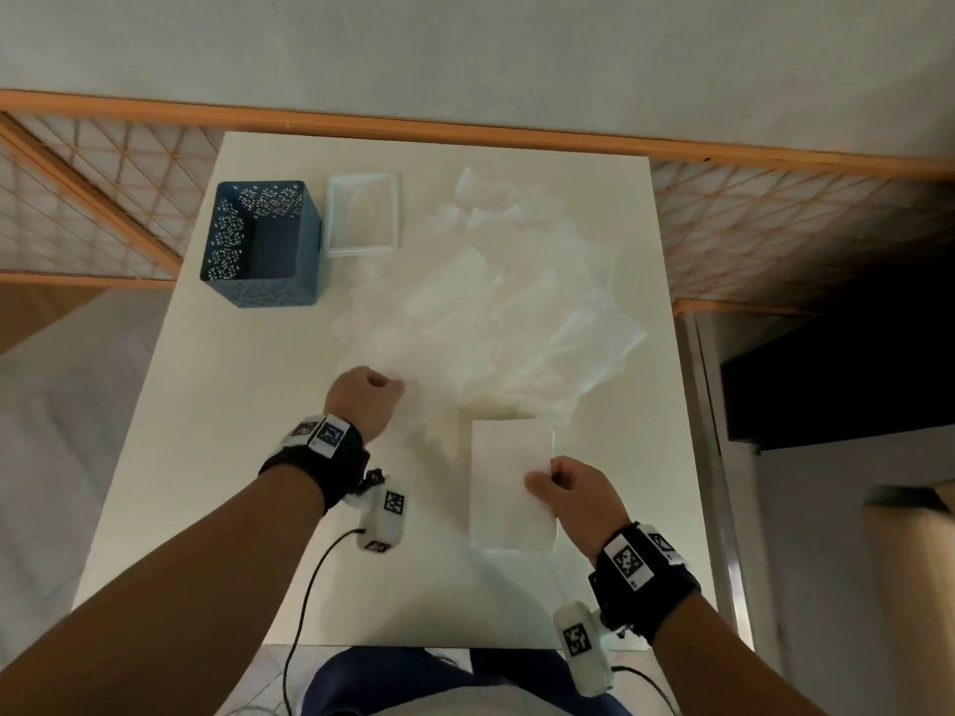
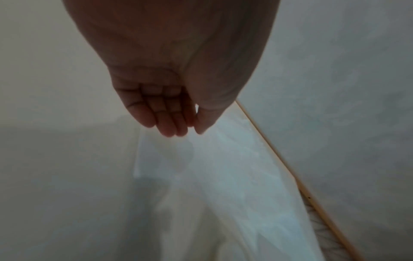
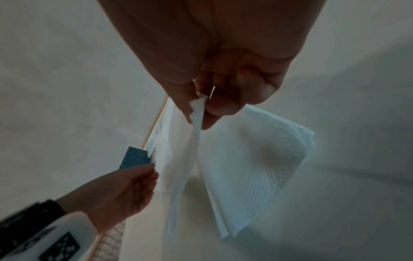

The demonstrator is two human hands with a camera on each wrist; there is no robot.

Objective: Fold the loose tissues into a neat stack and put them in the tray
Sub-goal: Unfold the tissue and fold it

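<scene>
The right hand (image 1: 573,501) is pinching a folded white paper tissue (image 1: 511,478) by its near right edge, thumb on top and the fingers (image 3: 225,104) curled beneath; the right wrist view is showing the soft sheet hanging thin and creased from that pinch. Just under it, a neat rectangular stack of folded white tissues (image 3: 252,169) with a dimpled, embossed surface is lying on the smooth white tabletop (image 1: 217,457), near its front edge. The left hand (image 1: 362,400) is reaching over the near corner of the sprawling pile of loose, crumpled white tissues (image 1: 496,302) that is covering the middle and far right of the tabletop. Its fingers (image 2: 165,114) are lying straight and pressed together, seemingly holding nothing (the left wrist view is dim and blurred). At the far left, a dark blue box-shaped tray with punched floral sides (image 1: 261,245) is standing open, touching or just beside a shallow white rectangular plastic lid (image 1: 364,214) on its right.
</scene>
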